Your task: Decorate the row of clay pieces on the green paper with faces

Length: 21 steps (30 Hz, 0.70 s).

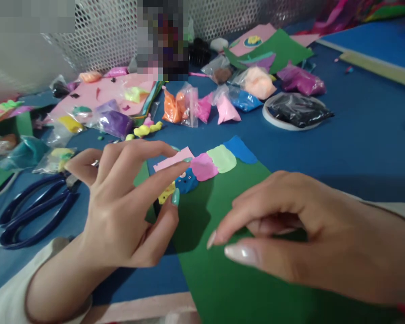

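Observation:
A green sheet of paper (222,216) lies on the blue table, with flattened clay pieces along its far edge. These are a blue patch (241,150), a pale green one (222,158), a pink one (204,167), a dark blue piece with small dots (186,181) and a dotted yellow piece (166,193). My left hand (128,202) is open over the paper's left side, its thumb and index finger apart around the dotted blue piece. Above the sheet, my right hand (283,225) has thumb and index tips close but separate, with nothing visible between them.
Blue-handled scissors (37,216) lie to the left, partly behind my left hand. Bags of coloured clay are scattered across the back, including orange (175,108), purple (116,123) and black (293,110). A blue board (381,47) rests at the far right.

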Available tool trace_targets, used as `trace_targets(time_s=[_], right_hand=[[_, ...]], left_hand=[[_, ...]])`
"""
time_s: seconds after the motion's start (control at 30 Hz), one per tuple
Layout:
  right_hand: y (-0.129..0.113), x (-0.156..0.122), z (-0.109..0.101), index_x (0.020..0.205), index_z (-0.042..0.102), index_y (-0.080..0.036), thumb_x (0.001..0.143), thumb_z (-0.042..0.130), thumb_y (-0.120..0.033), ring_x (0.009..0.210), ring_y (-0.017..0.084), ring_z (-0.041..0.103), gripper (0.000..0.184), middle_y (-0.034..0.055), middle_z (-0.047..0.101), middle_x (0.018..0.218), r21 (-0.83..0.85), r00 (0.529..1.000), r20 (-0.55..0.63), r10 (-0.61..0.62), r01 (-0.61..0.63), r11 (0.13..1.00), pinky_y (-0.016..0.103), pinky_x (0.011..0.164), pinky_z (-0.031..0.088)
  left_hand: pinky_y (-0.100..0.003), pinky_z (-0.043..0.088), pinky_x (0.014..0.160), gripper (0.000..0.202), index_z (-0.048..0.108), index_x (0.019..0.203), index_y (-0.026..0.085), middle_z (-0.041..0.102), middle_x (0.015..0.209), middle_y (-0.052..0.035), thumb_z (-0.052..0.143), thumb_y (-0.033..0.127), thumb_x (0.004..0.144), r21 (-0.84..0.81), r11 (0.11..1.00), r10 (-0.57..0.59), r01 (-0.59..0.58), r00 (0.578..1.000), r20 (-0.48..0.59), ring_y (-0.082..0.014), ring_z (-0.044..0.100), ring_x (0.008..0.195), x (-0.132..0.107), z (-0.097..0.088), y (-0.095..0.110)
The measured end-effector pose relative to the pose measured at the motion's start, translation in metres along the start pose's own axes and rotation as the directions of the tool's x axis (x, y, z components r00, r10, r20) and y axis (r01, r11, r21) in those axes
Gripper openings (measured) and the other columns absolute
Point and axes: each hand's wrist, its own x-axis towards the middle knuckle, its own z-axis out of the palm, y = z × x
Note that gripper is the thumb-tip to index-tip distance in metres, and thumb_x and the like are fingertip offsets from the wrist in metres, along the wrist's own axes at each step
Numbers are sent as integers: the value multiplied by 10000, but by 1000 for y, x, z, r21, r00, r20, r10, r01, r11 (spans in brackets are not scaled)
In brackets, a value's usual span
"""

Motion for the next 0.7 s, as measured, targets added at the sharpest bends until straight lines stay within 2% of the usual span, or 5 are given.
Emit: trace_targets(time_s=[0.1, 0.2, 0.37, 0.47, 0.7], right_hand=[[1, 15, -14, 761, 682, -200, 791, 550, -320, 434, 72, 269, 181, -36, 319, 501, 252, 975, -190, 116, -66, 966, 200, 369, 200], [1, 28, -24, 816, 645, -153, 797, 464, -332, 487, 88, 258, 254, -18, 297, 579, 591, 901, -370, 226, 40, 806, 206, 401, 227], [-8, 32, -25, 794, 549, -161, 767, 432, -509, 499, 109, 292, 368, 3, 358, 629, 853, 936, -218, 278, 44, 520, 224, 420, 276], [-15, 28, -21, 817, 530, -171, 771, 410, -572, 529, 126, 359, 422, 3, 397, 637, 909, 959, -153, 240, 42, 415, 241, 483, 348], [-14, 23, -26, 913, 527, -143, 820, 356, -550, 666, 182, 505, 451, 58, 531, 738, 938, 963, -201, 180, 136, 318, 301, 654, 413]], left_hand=[[-466, 315, 724, 276, 621, 947, 178, 586, 958, -102, 476, 235, 719, -13, 999, -52, 52, 996, -74, -251, 530, 801, 3, -4, -3], [-427, 324, 720, 229, 604, 954, 178, 594, 920, -84, 520, 213, 744, -1, 1000, -29, 29, 992, -125, -227, 540, 804, 5, -7, -6], [-355, 363, 703, 161, 588, 932, 202, 600, 921, -53, 580, 238, 775, 1, 1000, -20, 21, 985, -169, -196, 540, 829, 20, 2, 6], [-342, 374, 729, 128, 602, 909, 211, 616, 943, -35, 573, 248, 790, 13, 994, 107, -106, 976, -188, -189, 538, 869, 38, 14, 22], [-369, 368, 769, 167, 620, 916, 189, 609, 1025, -72, 551, 279, 794, 33, 993, 118, -114, 969, -216, -218, 525, 917, 48, 31, 28]])
